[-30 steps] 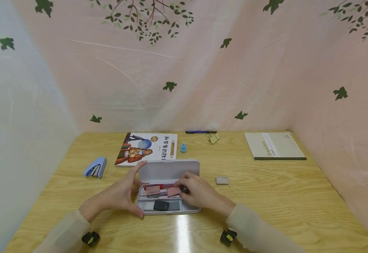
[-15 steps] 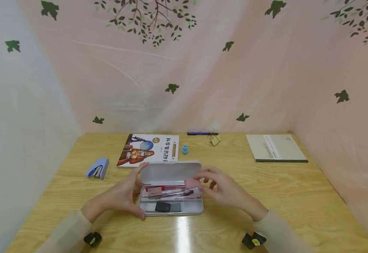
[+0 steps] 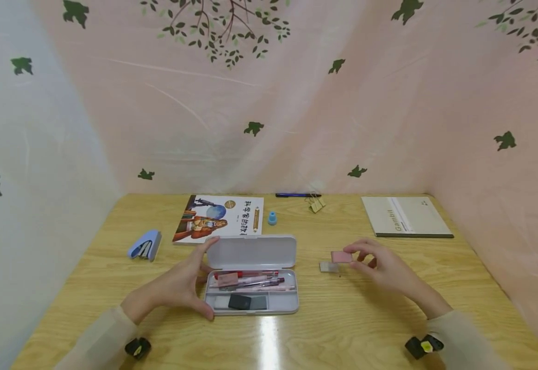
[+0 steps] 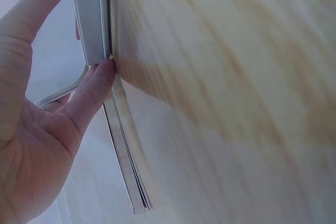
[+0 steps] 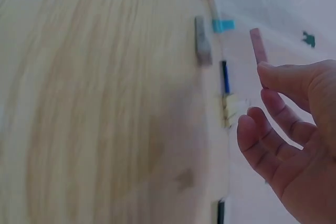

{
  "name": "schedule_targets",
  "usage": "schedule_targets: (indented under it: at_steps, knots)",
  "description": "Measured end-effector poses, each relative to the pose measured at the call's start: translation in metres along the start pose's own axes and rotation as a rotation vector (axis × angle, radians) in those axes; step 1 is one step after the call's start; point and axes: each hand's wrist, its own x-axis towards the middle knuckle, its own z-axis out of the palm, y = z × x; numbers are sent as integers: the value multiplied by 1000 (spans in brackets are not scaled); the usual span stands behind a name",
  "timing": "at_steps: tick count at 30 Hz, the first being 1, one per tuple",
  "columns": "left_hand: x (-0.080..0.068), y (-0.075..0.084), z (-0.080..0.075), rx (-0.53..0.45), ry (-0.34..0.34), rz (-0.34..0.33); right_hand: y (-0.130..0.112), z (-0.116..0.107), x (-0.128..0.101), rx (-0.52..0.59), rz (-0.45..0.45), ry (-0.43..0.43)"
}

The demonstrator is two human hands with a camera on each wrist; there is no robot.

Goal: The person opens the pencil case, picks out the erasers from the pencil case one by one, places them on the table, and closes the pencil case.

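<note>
Pink block [image 3: 341,257] in right hand [image 3: 380,264]; partly behind thumb [image 5: 289,80]

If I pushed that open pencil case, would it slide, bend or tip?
The pencil case would probably slide rather than tip, its tray lying flat. It looks straight-edged, so likely stiff. The pens inside might shift, since they lie jumbled together.

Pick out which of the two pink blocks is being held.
The pink block pinched by the right hand; the other pink block lies with the pens inside the open case.
</note>
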Motion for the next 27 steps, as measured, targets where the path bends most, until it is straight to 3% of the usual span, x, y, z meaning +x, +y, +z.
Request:
schedule_targets:
  at_steps: [9, 17, 27]
  knots:
    - [0, 1, -1, 4, -9, -1, 33, -9, -16, 7, 36, -71]
    - [1, -1, 0, 12, -6, 11, 39, -13, -21, -31, 111, -146]
    - [0, 1, -1, 12, -8, -1, 39, -14, -24, -3, 171, -151]
